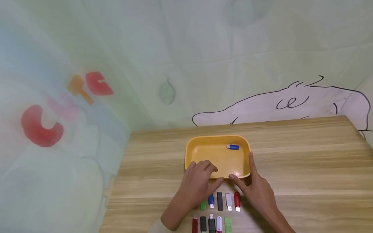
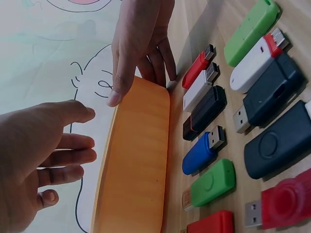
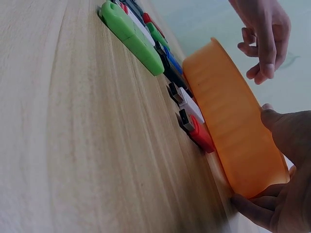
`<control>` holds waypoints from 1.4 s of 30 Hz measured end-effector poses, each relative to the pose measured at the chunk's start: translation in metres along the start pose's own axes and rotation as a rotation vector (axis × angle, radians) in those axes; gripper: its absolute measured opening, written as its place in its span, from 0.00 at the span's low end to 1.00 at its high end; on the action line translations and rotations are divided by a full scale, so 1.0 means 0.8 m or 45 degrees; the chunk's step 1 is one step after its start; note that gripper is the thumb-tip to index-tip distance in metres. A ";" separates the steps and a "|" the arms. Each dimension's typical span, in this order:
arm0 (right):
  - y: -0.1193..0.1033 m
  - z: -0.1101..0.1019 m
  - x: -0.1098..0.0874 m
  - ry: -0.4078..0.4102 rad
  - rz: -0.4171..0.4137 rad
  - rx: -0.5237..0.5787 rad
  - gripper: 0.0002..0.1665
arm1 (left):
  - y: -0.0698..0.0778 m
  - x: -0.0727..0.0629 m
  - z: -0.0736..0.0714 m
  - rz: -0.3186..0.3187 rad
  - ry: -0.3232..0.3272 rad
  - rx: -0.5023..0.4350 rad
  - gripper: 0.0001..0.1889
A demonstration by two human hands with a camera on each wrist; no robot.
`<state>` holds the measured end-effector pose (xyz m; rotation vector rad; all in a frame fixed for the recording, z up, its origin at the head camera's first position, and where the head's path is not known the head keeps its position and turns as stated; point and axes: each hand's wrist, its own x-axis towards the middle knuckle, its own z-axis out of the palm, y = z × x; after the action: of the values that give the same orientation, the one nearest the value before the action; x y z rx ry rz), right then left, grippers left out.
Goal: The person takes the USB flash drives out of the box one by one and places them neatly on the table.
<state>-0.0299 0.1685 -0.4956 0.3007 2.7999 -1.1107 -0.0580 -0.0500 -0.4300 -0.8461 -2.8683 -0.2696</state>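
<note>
A yellow plastic tray (image 1: 208, 152) stands on the table with one blue USB flash drive (image 1: 234, 147) lying near its far right corner. My right hand (image 1: 259, 192) grips the tray's near right corner, its thumb at the near rim and its fingers along the outer wall. Above the near left part of the tray is my left hand (image 1: 195, 184), loosely bent and holding nothing; the left wrist view shows its fingers (image 2: 73, 156) apart from the tray wall. Two rows of flash drives lie before the tray, including a red one (image 1: 237, 199) and a black one (image 1: 220, 201). The left forearm partly hides them.
The wooden table (image 1: 306, 161) extends to both sides of the tray. A printed cloth (image 1: 175, 58) hangs behind the table's far edge and along its left side. In the near row lie a white flash drive (image 1: 219, 223) and a light green one (image 1: 228, 224).
</note>
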 end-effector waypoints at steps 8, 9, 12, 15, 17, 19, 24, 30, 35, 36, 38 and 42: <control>-0.001 0.002 -0.001 -0.003 -0.006 0.007 0.72 | -0.002 0.011 0.002 -0.078 -0.006 -0.001 0.20; -0.001 0.002 -0.001 -0.004 -0.008 0.007 0.72 | -0.002 0.012 0.003 -0.084 -0.005 -0.003 0.21; -0.001 0.002 -0.001 -0.009 -0.004 0.001 0.71 | -0.002 0.016 0.004 -0.090 -0.003 -0.010 0.21; -0.002 0.001 -0.002 -0.011 0.004 -0.005 0.72 | -0.001 0.022 0.006 -0.084 0.014 -0.012 0.21; -0.002 0.000 -0.003 -0.014 0.011 -0.007 0.72 | 0.000 0.026 0.006 -0.103 0.006 -0.015 0.22; -0.002 0.000 -0.002 -0.012 0.009 -0.008 0.72 | 0.001 0.030 0.007 -0.129 -0.006 -0.010 0.23; -0.001 0.000 -0.002 -0.016 0.009 -0.007 0.72 | 0.003 0.038 0.008 -0.164 -0.055 -0.015 0.24; -0.003 0.001 -0.001 -0.034 0.025 -0.003 0.73 | 0.004 0.050 0.011 -0.187 -0.107 -0.009 0.27; -0.003 0.001 -0.001 -0.022 0.028 -0.002 0.72 | 0.005 0.061 0.015 -0.223 -0.144 0.004 0.28; -0.003 0.002 -0.001 -0.022 0.030 -0.003 0.72 | 0.005 0.063 0.016 -0.228 -0.146 0.008 0.28; -0.002 0.002 -0.001 -0.022 0.029 -0.003 0.72 | 0.006 0.066 0.018 -0.242 -0.151 0.016 0.28; -0.001 0.001 -0.001 -0.023 0.028 -0.003 0.72 | 0.006 0.072 0.021 -0.258 -0.156 0.016 0.29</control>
<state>-0.0289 0.1674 -0.4957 0.3189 2.7751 -1.1001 -0.1048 -0.0122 -0.4355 -0.5895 -3.0705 -0.2282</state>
